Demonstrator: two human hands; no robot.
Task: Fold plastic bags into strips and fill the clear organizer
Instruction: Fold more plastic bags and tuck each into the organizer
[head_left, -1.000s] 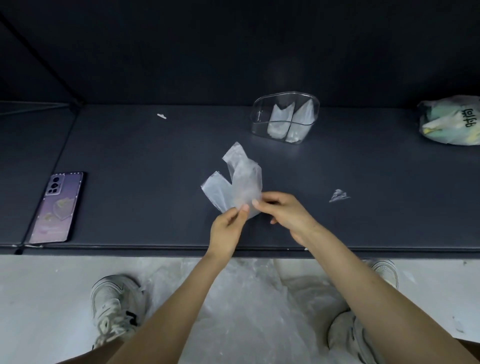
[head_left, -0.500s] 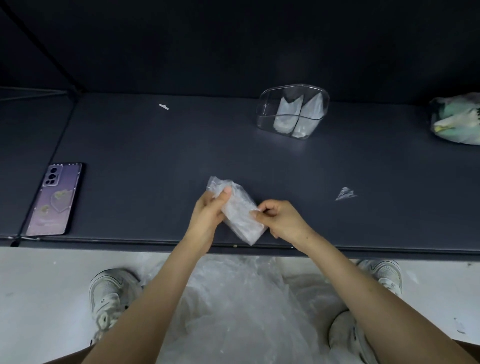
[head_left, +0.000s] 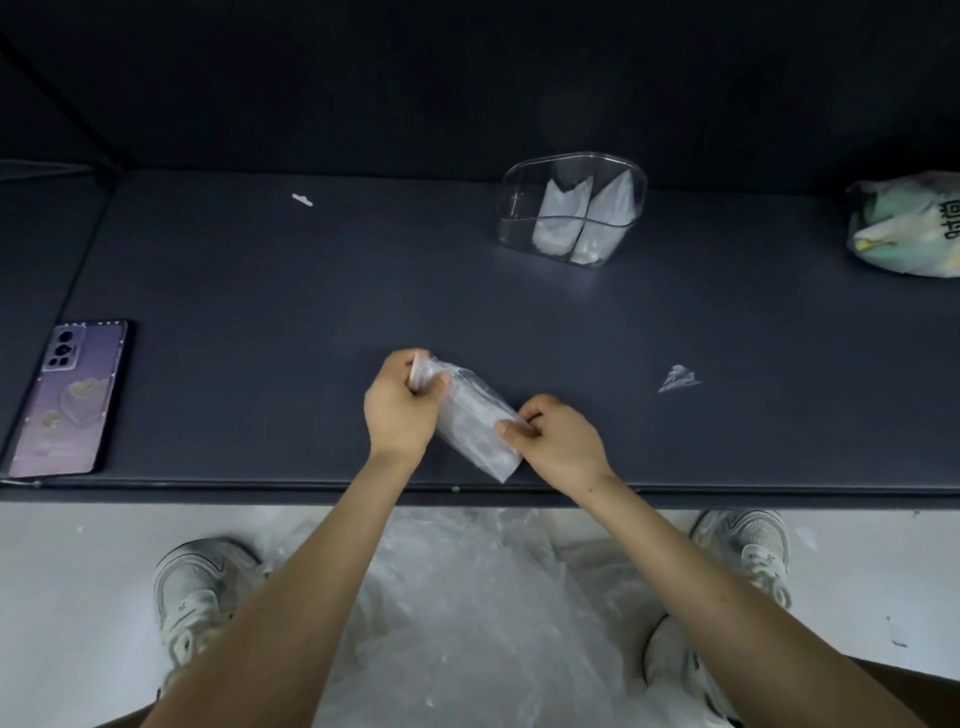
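Two hands pinch one folded plastic bag (head_left: 475, 421) near the worktop's (head_left: 260, 291) front edge. The left hand (head_left: 400, 410) curls round its far end and hides it, while the right hand (head_left: 558, 441) nips the near side between thumb and fingers. Whether the bag rests on the surface cannot be told. A printed bag (head_left: 906, 228) is cut off at the right. A second ago the bag stood with flaps raised; now it is a compact slanted strip. The clear organizer (head_left: 514, 208), well behind, holds folded bags (head_left: 561, 213).
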